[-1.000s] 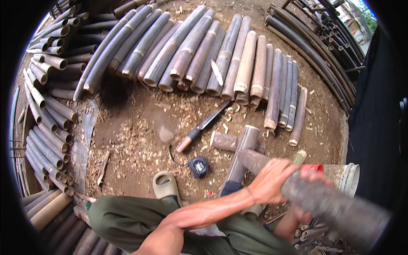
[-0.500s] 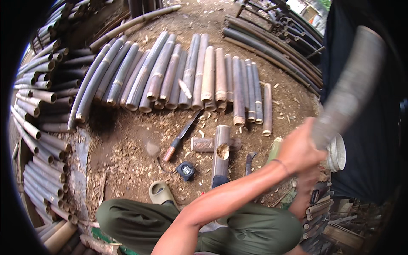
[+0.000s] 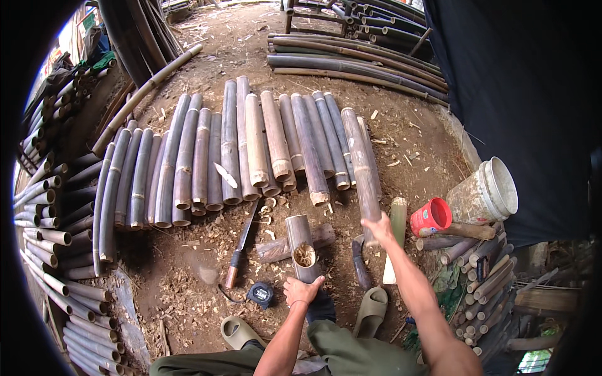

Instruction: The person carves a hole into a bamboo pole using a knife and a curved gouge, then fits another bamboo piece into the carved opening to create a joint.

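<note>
One knife [image 3: 237, 255] and one tape measure [image 3: 260, 294] lie at ten and nine o'clock from the left hand [image 3: 303, 290], draped over one notched tube [image 3: 297, 228], its grip unclear, while at two the right hand [image 3: 379, 229] clasps one bamboo pole [image 3: 359, 156], probably stiff, heavyish, best taken round its lower end.

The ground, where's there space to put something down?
Chips dot two roomy patches: right of the bamboo row, between long poles and red cup; and between those poles and the slanting pole. It's crowded by the left hand: knife, tape measure, notched tube.
</note>
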A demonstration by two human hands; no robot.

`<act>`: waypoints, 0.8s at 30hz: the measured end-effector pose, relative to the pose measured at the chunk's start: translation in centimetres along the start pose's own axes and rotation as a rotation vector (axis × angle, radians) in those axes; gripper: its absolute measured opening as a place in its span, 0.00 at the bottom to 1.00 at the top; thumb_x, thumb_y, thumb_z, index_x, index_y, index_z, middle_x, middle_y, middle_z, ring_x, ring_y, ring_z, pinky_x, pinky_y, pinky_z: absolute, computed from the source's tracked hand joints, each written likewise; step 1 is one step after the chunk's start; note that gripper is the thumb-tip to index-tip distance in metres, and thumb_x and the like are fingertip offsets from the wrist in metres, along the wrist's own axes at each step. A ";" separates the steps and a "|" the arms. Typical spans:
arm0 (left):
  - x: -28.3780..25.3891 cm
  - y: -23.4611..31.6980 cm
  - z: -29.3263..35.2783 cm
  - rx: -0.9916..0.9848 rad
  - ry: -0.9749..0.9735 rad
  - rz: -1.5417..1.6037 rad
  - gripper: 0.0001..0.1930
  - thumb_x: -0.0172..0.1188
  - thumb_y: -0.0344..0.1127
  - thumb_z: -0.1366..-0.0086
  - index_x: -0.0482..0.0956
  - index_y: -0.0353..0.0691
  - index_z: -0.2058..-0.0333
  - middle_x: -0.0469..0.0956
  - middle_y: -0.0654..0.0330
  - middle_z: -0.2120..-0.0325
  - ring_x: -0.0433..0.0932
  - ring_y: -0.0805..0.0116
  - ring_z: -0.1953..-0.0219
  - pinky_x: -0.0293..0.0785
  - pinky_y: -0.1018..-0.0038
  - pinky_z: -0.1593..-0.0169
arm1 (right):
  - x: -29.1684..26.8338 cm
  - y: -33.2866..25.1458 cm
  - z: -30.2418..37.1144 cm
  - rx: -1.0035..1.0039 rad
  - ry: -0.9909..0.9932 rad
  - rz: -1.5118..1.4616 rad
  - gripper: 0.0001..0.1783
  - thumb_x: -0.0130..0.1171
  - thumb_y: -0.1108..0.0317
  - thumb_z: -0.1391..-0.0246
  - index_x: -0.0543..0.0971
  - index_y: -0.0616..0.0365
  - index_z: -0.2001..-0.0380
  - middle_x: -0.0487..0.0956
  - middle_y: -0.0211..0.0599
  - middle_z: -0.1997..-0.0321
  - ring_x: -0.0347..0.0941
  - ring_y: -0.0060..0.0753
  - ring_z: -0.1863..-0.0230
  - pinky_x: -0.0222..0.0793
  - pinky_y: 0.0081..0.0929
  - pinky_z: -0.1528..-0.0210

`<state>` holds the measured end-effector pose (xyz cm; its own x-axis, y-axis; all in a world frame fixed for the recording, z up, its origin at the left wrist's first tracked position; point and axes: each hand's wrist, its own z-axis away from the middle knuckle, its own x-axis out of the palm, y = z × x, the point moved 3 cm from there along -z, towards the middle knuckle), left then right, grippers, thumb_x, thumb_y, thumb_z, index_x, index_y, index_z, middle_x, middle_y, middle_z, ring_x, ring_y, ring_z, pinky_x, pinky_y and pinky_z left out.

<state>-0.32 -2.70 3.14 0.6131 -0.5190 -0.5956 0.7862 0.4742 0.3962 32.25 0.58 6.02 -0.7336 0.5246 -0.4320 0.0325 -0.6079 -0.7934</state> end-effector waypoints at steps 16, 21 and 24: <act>2.4 0.7 -3.1 0.135 -0.110 0.163 0.54 0.73 0.64 0.58 0.66 0.31 0.39 0.68 0.42 0.42 0.73 0.45 0.42 0.71 0.60 0.40 | -4.9 11.9 19.5 -0.486 -0.143 0.406 0.38 0.65 0.70 0.53 0.65 0.60 0.37 0.68 0.53 0.40 0.66 0.52 0.37 0.65 0.44 0.37; 2.7 -2.5 -9.6 0.350 0.007 0.683 0.53 0.73 0.58 0.55 0.62 0.28 0.39 0.72 0.36 0.45 0.74 0.44 0.43 0.69 0.60 0.39 | -6.9 26.4 27.9 -0.029 -0.084 0.259 0.38 0.64 0.67 0.50 0.64 0.60 0.36 0.73 0.53 0.45 0.72 0.51 0.43 0.71 0.43 0.45; 4.4 -1.5 -6.5 0.365 -0.036 0.433 0.55 0.74 0.65 0.55 0.62 0.31 0.38 0.74 0.38 0.46 0.74 0.45 0.43 0.68 0.58 0.39 | -11.0 33.2 32.9 0.274 0.030 0.330 0.38 0.64 0.67 0.50 0.64 0.60 0.36 0.73 0.53 0.45 0.73 0.50 0.44 0.71 0.43 0.45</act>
<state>0.69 -1.09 -4.65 0.8826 -0.3590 -0.3036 0.4344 0.3756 0.8187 19.03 -45.00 -1.46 -0.6940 0.2900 -0.6590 0.0774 -0.8799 -0.4687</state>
